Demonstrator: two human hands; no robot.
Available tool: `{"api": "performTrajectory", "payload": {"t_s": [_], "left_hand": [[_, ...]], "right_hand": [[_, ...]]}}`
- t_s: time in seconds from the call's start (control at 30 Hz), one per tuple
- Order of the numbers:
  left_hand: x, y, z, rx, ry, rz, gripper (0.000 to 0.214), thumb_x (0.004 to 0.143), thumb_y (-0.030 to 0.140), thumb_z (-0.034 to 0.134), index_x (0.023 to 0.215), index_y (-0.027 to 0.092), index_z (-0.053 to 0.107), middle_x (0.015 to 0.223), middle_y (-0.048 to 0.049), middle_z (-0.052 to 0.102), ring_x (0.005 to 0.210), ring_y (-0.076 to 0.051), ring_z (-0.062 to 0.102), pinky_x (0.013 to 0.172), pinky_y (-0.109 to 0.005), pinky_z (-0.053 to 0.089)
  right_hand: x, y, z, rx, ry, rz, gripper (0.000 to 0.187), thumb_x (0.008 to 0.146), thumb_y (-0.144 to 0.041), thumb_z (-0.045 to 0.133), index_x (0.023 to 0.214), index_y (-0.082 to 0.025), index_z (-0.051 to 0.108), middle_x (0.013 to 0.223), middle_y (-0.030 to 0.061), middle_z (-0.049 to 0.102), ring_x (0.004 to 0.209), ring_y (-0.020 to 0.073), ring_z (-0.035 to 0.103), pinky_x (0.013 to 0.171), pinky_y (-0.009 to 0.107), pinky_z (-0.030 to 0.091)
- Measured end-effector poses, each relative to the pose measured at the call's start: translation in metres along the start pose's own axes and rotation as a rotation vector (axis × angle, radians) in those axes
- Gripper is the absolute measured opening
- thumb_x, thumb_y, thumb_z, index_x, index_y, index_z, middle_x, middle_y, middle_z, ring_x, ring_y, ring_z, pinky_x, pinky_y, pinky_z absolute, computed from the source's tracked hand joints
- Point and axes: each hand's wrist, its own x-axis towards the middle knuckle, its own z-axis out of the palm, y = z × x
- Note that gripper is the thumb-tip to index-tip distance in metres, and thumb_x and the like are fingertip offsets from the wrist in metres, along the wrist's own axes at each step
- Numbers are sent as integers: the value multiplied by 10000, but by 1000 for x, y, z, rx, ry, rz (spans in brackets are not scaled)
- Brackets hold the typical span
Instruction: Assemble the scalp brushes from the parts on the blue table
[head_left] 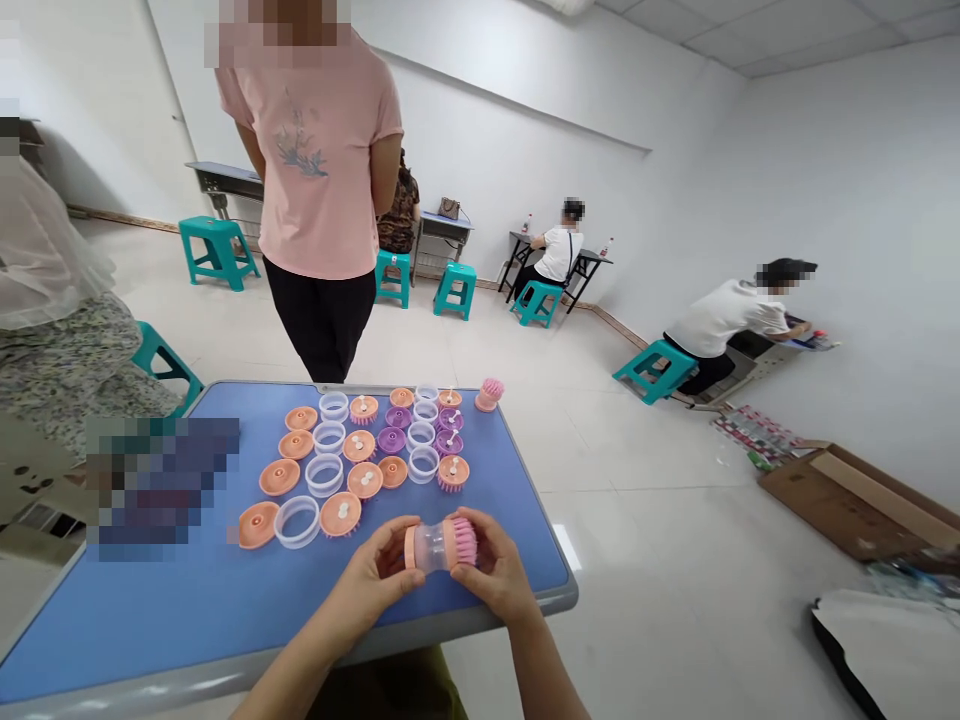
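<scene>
Between my two hands, just above the front edge of the blue table (187, 600), lies a sideways scrub brush (431, 548) with an orange cap, a clear waisted body and pink bristles. My left hand (379, 565) grips its cap end. At the bristle end, the fingers of my right hand (499, 570) close around it. Beyond my hands are rows of loose parts: orange caps (280, 477), clear rings (298, 522), orange bristle heads with small white pieces (341, 514) and purple parts (391, 439). Another brush (490, 394) stands upright at the far right corner.
A person in a pink shirt (319, 170) stands just past the table. Other people sit at wall desks on teal stools (455, 290). On the floor to the right are a cardboard box (862, 505) and a white bag (892, 650). Someone sits at the left edge.
</scene>
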Motion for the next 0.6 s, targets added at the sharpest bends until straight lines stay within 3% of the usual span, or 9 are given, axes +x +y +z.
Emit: {"api": "performTrajectory", "payload": {"t_s": [0.3,0.6], "left_hand": [[1,-5,-7,-8,-1,35,561,641,380,712,1138,194,527,1134,-80,606,1054,-255,545,906,-383,428],[1,-3,-7,-20,28,24,595,604,403,732,1125,194,533,1065,-71,616,1001,-246,558,866,-350,442]], "right_hand": [[3,-22,10,-158,-29,-185,464,660,-215,688,1097,-238,533,1052,72,553,979,232,546,833,340,476],[1,-26,11,-175,-41,-185,460,656,-188,687,1088,-231,533,1039,69,552,937,218,564,807,326,481]]}}
